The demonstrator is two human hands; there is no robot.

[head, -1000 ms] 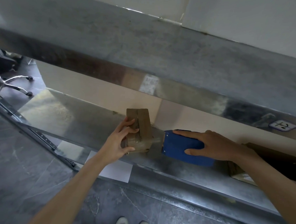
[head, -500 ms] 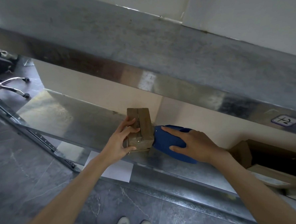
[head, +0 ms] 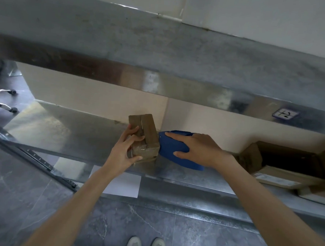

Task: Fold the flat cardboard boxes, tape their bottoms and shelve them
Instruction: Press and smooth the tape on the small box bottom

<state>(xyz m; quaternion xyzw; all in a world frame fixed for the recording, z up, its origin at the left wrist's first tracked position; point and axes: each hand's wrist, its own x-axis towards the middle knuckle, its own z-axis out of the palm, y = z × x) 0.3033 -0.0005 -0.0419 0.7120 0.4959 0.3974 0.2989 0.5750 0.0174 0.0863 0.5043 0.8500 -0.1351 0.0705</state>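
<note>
Nearest, two pale shoes [head: 145,245] are standing on a floor [head: 39,201] of dark grey tile veined with white; a white sheet [head: 123,185] is lying flat on it, partly beneath the shelf. Both bare forearms are reaching up and forward from the lower corners, closing in over a shelf [head: 72,128] of dull, scuffed sheet metal that is catching a yellowish sheen at its left end.

The left hand [head: 125,153] is gripping the box [head: 147,137]; its fingers are curling over the top left edge and its thumb is pressing the near face, which is shining with clear tape. The box is a small brown cardboard block with a seam running along its top; it is sitting on the shelf near the front edge, mid-view.

The right hand [head: 200,150] is lying palm down on a dispenser [head: 171,150] of smooth blue plastic with a rounded shell; its fingers are spread and clamped across the top, the thumb hooking round the near side; the dispenser's nose is touching the box's right side.

Farther right, more cardboard [head: 250,158] is lying on the same shelf, its brown flaps standing open round a dark hollow; behind, a cream wall [head: 102,96] is running flat and matt. At far left, chrome chair [head: 1,104] legs are ending in castors. Above, the upper shelf [head: 162,43] is showing mottled grey metal; its shiny front lip is carrying a small hand-marked label [head: 285,113].
</note>
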